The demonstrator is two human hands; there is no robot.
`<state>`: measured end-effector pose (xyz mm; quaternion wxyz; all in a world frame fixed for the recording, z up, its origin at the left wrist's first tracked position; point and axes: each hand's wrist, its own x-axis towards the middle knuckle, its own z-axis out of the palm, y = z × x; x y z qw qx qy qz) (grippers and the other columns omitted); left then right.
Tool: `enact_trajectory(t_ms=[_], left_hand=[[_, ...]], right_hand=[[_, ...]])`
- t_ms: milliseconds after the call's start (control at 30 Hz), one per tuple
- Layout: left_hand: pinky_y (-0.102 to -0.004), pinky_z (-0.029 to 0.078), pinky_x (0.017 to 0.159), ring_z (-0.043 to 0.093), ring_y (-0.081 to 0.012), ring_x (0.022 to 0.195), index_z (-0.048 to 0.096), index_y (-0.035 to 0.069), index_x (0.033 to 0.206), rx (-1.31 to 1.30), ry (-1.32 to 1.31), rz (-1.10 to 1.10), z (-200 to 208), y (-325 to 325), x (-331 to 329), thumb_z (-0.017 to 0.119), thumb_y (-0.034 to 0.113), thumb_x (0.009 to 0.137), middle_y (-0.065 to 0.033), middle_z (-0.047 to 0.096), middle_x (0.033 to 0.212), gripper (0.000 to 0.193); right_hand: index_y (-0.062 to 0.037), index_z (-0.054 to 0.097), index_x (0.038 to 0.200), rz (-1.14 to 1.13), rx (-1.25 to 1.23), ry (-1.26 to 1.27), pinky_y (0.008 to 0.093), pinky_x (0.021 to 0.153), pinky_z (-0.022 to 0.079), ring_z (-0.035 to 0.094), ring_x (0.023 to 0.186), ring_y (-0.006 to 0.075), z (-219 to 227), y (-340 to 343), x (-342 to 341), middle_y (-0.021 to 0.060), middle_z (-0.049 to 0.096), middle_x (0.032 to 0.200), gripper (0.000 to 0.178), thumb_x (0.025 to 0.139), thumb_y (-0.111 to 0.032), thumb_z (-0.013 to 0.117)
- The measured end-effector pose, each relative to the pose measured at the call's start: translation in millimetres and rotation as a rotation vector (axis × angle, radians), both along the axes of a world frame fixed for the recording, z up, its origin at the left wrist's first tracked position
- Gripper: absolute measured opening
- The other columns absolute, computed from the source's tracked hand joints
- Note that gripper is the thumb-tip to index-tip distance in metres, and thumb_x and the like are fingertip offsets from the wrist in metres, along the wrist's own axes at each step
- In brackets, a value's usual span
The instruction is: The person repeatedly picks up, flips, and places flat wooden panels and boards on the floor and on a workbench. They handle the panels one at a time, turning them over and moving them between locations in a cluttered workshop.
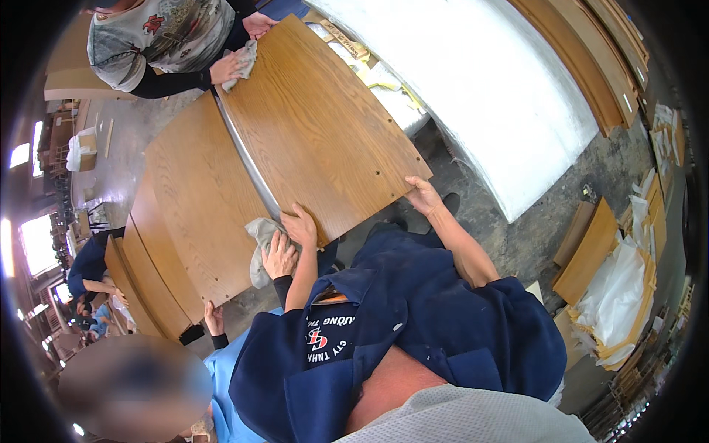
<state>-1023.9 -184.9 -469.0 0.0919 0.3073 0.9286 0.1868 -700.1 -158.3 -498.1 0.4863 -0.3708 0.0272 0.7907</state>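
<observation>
A brown wood-grain panel (317,125) stretches away from me, with small dark holes along its near and right edges. My right hand (422,195) grips its near right corner, thumb on top. At the near left corner, my left hand (300,226) is closed on the panel's edge, its underside fingers hidden. Right beside it, a co-worker's hand (279,258) presses a grey cloth (262,244) on a second wood panel (199,199) to the left. Across from me, another person's hand (225,68) holds a light rag (242,65) on the far end of my panel.
A large white-covered surface (480,81) lies to the right, with stacked brown boards (591,59) beyond. A box with plastic sheeting (613,295) and loose boards (587,251) stand on the right floor. The light-blue-clad co-worker (229,376) is close on my left; more panels (133,288) stand further left.
</observation>
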Motion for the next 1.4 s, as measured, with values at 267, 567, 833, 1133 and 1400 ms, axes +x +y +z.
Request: enact_trajectory(t_ms=[267, 567, 833, 1133, 1400], left_hand=[[-0.0518, 0.043, 0.085, 0.057, -0.0472, 0.096, 0.06, -0.008, 0.1, -0.127, -0.025, 0.117, -11.5, -36.7, -19.8, 0.037, 0.044, 0.095, -0.0306, 0.062, 0.099, 0.057], [-0.0521, 0.043, 0.086, 0.057, -0.0471, 0.097, 0.06, -0.009, 0.102, -0.073, -0.022, 0.041, -37.3, -9.7, -35.2, 0.035, 0.042, 0.095, -0.032, 0.061, 0.101, 0.057], [-0.0477, 0.042, 0.091, 0.056, -0.0429, 0.104, 0.059, -0.007, 0.108, 0.003, -0.099, 0.051, -47.7, -82.1, -15.1, 0.04, 0.046, 0.094, -0.0287, 0.06, 0.111, 0.059], [-0.0456, 0.047, 0.074, 0.062, -0.038, 0.084, 0.065, 0.002, 0.1, -0.694, -0.067, -0.782, -65.3, -232.0, 172.6, 0.049, 0.038, 0.09, -0.0233, 0.063, 0.087, 0.041], [-0.0404, 0.049, 0.062, 0.066, -0.0258, 0.066, 0.066, -0.001, 0.083, -0.644, -0.634, -1.369, 10.3, -84.9, 521.6, 0.052, 0.03, 0.088, -0.0167, 0.064, 0.068, 0.034]], right_hand=[[-0.0023, 0.043, 0.13, 0.067, 0.071, 0.159, 0.0406, 0.1, 0.037, 0.05, 0.117, 0.0212, -19.2, -45.6, -7.8, 0.008, 0.053, 0.126, 0.052, 0.083, -0.009, 0.064], [-0.0023, 0.035, 0.136, 0.152, 0.089, 0.117, 0.0459, 0.103, 0.035, 0.045, 0.123, 0.0245, -30.9, -0.3, -13.2, 0.0144, 0.049, 0.13, 0.06, 0.086, -0.019, 0.064], [-0.0005, 0.048, 0.131, 0.825, 0.372, -0.857, 0.0399, 0.097, 0.042, 0.055, 0.115, 0.0301, -39.5, -79.6, 78.9, 0.0219, 0.058, 0.122, 0.069, 0.083, -0.048, 0.062], [-0.0076, 0.066, 0.108, 0.391, -0.366, -1.575, 0.0377, 0.086, 0.05, 0.063, 0.098, 0.0318, -88.7, -350.6, 427.9, 0.0164, 0.067, 0.104, 0.039, 0.071, -0.004, 0.054], [-0.0013, 0.067, 0.1, -0.173, -0.582, -1.101, 0.0293, 0.06, 0.052, 0.066, 0.067, 0.0173, -52.6, -552.2, 586.5, 0.0089, 0.066, 0.085, 0.023, 0.089, -0.003, 0.047]])
